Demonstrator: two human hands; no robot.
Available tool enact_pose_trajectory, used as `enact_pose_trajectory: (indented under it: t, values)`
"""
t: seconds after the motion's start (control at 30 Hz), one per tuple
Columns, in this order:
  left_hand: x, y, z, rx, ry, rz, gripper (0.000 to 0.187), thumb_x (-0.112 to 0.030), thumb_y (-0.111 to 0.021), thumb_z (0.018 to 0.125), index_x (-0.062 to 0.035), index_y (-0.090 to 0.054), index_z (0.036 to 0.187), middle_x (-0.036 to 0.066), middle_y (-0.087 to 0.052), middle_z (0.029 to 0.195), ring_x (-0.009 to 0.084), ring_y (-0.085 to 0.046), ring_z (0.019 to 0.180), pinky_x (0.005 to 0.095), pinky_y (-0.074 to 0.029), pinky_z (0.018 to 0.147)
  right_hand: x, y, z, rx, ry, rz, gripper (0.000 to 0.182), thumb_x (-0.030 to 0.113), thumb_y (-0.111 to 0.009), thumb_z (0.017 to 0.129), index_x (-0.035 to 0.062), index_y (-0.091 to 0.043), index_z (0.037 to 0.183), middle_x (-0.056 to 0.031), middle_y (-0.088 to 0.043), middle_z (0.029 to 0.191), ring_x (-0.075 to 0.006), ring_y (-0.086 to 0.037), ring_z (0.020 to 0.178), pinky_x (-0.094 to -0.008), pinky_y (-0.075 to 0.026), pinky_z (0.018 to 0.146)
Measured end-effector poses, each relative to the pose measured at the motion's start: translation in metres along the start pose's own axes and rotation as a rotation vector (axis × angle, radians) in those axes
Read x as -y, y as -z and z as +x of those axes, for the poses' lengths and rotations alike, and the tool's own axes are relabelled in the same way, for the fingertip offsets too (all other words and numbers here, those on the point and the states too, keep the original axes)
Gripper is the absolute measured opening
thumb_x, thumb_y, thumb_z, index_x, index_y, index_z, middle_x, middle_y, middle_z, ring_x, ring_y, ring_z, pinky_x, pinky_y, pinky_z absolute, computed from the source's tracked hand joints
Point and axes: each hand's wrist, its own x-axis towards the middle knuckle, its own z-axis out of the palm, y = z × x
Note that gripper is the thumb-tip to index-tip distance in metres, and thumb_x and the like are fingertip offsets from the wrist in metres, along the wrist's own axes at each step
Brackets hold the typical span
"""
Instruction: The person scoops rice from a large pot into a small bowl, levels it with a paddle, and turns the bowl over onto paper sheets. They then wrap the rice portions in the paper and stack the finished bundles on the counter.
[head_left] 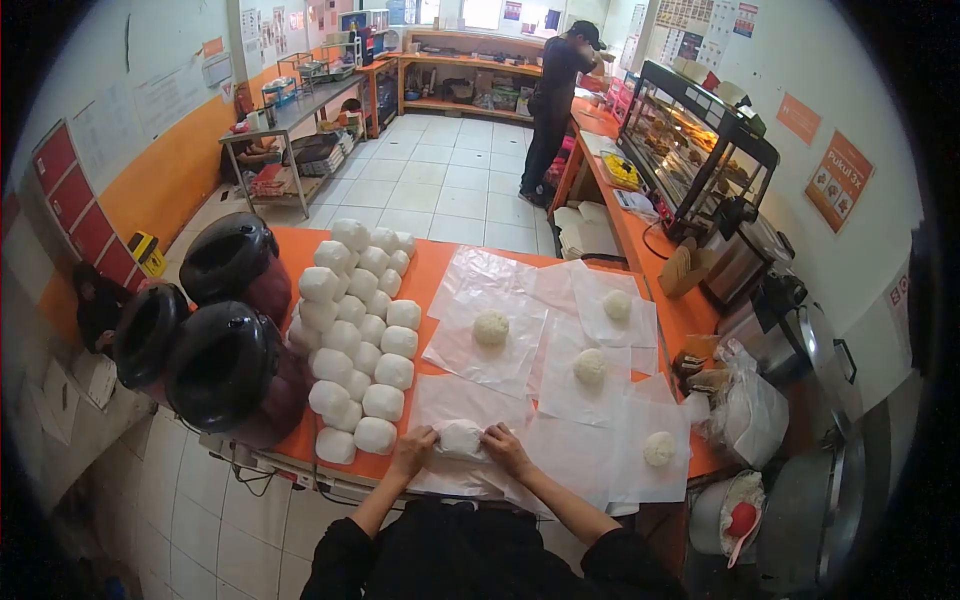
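At the near edge of the orange table [440,262], a white paper-wrapped bundle [461,437] lies between my hands. My left hand [413,452] pinches its left end and my right hand [506,449] pinches its right end. Sheets of white paper [480,262] spread over the table to the right and beyond. Round portions of rice sit on them: one [491,327] ahead of the bundle, others [589,366] [659,449] [617,305] to the right. Left of my hands, several finished-looking white wrapped bundles [375,436] are piled in rows.
Dark lidded containers [225,365] stand at the left end of the table. A plastic bag [752,405] and a pot with a red-and-white scoop [742,519] are at the right. A glass food display [690,140] lines the right counter. Another person [560,105] stands farther back.
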Motion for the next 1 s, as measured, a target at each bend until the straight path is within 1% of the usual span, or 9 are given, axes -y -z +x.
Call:
enact_pose_trajectory:
  t: [0.2, 0.33, 0.4, 0.5, 0.63, 0.73, 0.83, 0.93, 1.0]
  values:
    - [-0.014, 0.036, -0.007, 0.107, -0.046, -0.088, 0.026, -0.016, -0.058, 0.081, -0.006, -0.056, 0.105, 0.009, -0.058, 0.103, 0.0257, -0.061, 0.093, 0.0349, -0.053, 0.069, 0.022, 0.022, -0.014, 0.084, -0.035, -0.019, 0.025, 0.011, -0.064, 0.075, 0.0011, -0.055, 0.096, -0.0127, -0.054, 0.108, -0.0297, -0.052, 0.101, -0.0343, -0.047, 0.085]
    - [-0.002, 0.024, -0.014, 0.211, -0.078, -0.168, 0.033, -0.018, -0.061, 0.08, -0.0082, -0.052, 0.11, 0.009, -0.055, 0.113, 0.0269, -0.059, 0.097, 0.0356, -0.053, 0.072, 0.04, 0.034, -0.011, 0.108, -0.027, 0.006, 0.027, 0.011, -0.064, 0.076, 0.0, -0.054, 0.098, -0.0122, -0.056, 0.105, -0.0289, -0.053, 0.102, -0.0349, -0.047, 0.086]
    - [0.005, 0.017, -0.013, 0.206, -0.086, -0.203, 0.028, -0.018, -0.061, 0.08, -0.0075, -0.055, 0.105, 0.009, -0.057, 0.108, 0.027, -0.06, 0.093, 0.0358, -0.053, 0.071, 0.024, 0.017, -0.018, 0.087, 0.023, -0.044, 0.026, 0.01, -0.063, 0.076, 0.001, -0.054, 0.098, -0.0119, -0.058, 0.101, -0.0292, -0.055, 0.099, -0.035, -0.047, 0.085]
    - [0.011, 0.014, -0.005, 0.199, -0.04, -0.265, 0.02, -0.014, -0.063, 0.077, -0.0053, -0.059, 0.095, 0.01, -0.062, 0.095, 0.0276, -0.062, 0.086, 0.036, -0.052, 0.069, 0.015, 0.007, -0.019, 0.051, -0.045, 0.026, 0.02, 0.009, -0.063, 0.076, 0.0015, -0.057, 0.094, -0.0112, -0.061, 0.093, -0.03, -0.057, 0.092, -0.0345, -0.048, 0.083]
    - [0.02, 0.01, 0.009, 0.2, -0.001, -0.343, 0.01, -0.006, -0.062, 0.076, -0.0025, -0.062, 0.085, 0.01, -0.066, 0.082, 0.0235, -0.065, 0.077, 0.0357, -0.052, 0.065, 0.011, 0.007, -0.008, 0.053, -0.265, 0.199, 0.013, 0.006, -0.063, 0.075, 0.0012, -0.06, 0.086, -0.0126, -0.062, 0.089, -0.0293, -0.059, 0.089, -0.0345, -0.049, 0.077]
    - [0.026, 0.009, 0.026, 0.357, 0.199, -0.53, 0.013, -0.005, -0.064, 0.073, -0.0013, -0.062, 0.085, 0.012, -0.066, 0.08, 0.0215, -0.066, 0.073, 0.0331, -0.051, 0.064, 0.007, 0.009, 0.007, 0.095, -0.366, 0.134, 0.011, 0.005, -0.064, 0.072, 0.0026, -0.062, 0.083, -0.013, -0.063, 0.085, -0.0284, -0.059, 0.089, -0.0353, -0.049, 0.073]
    - [0.048, -0.007, 0.043, 0.48, 0.183, -0.557, 0.022, -0.007, -0.073, 0.064, -0.0028, -0.062, 0.083, 0.012, -0.065, 0.076, 0.0222, -0.065, 0.073, 0.0327, -0.05, 0.061, -0.014, -0.001, 0.02, 0.201, -0.429, 0.1, 0.012, 0.007, -0.066, 0.069, 0.0047, -0.064, 0.08, -0.0143, -0.064, 0.08, -0.0305, -0.06, 0.083, -0.0378, -0.049, 0.071]
    - [0.067, -0.027, 0.062, 0.658, 0.278, -0.52, 0.036, -0.012, -0.081, 0.054, -0.0046, -0.062, 0.084, 0.011, -0.065, 0.076, 0.0241, -0.064, 0.072, 0.0345, -0.05, 0.063, -0.027, -0.003, 0.039, 0.409, -0.484, 0.12, 0.013, 0.013, -0.068, 0.065, 0.0062, -0.064, 0.076, -0.0165, -0.064, 0.077, -0.0339, -0.061, 0.078, -0.0401, -0.049, 0.071]
    - [0.057, -0.025, 0.085, 0.827, 0.205, -0.259, 0.044, -0.015, -0.084, 0.048, -0.0057, -0.062, 0.086, 0.011, -0.065, 0.078, 0.0246, -0.064, 0.073, 0.0353, -0.05, 0.066, -0.026, 0.004, 0.058, 0.584, -0.505, 0.072, 0.013, 0.015, -0.068, 0.066, 0.006, -0.063, 0.073, -0.0165, -0.064, 0.075, -0.0343, -0.061, 0.078, -0.0405, -0.049, 0.071]
